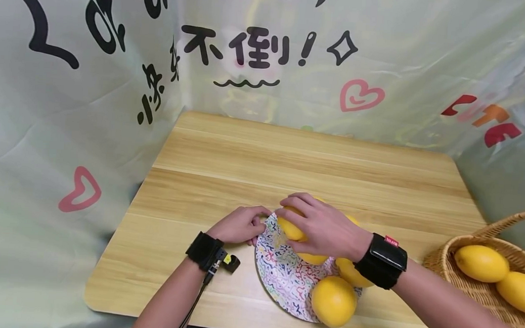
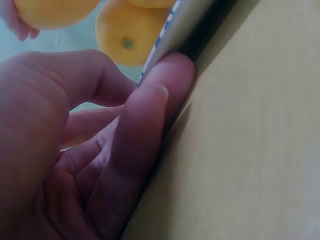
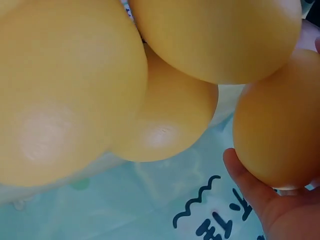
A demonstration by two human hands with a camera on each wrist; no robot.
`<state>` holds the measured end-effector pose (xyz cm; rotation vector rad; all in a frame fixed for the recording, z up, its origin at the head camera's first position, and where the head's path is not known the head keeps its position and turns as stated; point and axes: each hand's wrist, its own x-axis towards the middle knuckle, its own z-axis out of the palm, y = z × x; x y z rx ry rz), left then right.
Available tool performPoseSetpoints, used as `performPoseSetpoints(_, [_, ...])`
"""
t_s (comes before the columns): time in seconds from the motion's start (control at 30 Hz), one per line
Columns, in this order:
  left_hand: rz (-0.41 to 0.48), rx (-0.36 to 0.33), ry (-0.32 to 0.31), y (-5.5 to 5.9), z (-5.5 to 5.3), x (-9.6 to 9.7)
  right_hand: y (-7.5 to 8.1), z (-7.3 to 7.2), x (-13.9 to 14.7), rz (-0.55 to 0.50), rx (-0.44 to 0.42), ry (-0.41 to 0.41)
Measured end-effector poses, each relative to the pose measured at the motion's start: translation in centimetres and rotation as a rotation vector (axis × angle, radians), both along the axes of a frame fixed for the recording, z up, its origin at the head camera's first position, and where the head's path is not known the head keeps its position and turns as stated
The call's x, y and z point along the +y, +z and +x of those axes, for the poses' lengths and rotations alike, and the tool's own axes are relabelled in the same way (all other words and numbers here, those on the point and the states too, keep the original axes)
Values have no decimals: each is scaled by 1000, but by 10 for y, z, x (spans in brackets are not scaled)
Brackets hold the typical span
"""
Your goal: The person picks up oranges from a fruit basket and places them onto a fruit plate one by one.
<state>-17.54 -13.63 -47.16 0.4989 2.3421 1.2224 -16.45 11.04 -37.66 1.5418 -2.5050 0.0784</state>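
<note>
A round plate (image 1: 279, 276) with a colourful squiggle pattern lies near the table's front edge, bearing several yellow fruits. My left hand (image 1: 238, 225) pinches its left rim; in the left wrist view a fingertip (image 2: 175, 75) sits beneath the plate edge (image 2: 162, 37), just above the tabletop. Over the plate's far part, my right hand (image 1: 326, 228) grips a smooth yellow fruit (image 1: 289, 230), fingers curved over it. The right wrist view shows this held fruit (image 3: 280, 120) beside other fruits (image 3: 170, 115). A round orange (image 1: 334, 301) rests at the plate's near right edge.
To the right stands a wicker basket (image 1: 444, 258) with a raised handle, holding lemons (image 1: 482, 263). The wooden table (image 1: 290, 150) has printed cloth (image 1: 266, 100) hanging behind it and along its sides. A cable (image 1: 197, 299) runs along the left forearm.
</note>
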Motion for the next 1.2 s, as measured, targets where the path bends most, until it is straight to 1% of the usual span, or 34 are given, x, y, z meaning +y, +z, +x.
performPoseSetpoints(0.13, [-11, 14, -4, 0, 0, 0, 1, -5, -7, 41, -17, 23])
performPoseSetpoints(0.27, [-25, 17, -2, -1, -1, 0, 0, -12, -15, 84, -60, 27])
performPoseSetpoints(0.37, [-30, 14, -1, -1, 0, 0, -2, -15, -20, 109, -87, 28])
performPoseSetpoints(0.5, [-29, 21, 1, 0, 1, -1, -7, -18, -25, 122, -94, 43])
performPoseSetpoints(0.73, [-9, 19, -1, 0, 0, -1, -16, -19, -33, 152, -122, 71])
performPoseSetpoints(1.0, [-5, 20, -5, -1, -1, -1, -21, -19, -34, 153, -139, 52])
performPoseSetpoints(1.2, [16, 9, -3, -2, -1, -2, -26, -19, -35, 150, -155, 50])
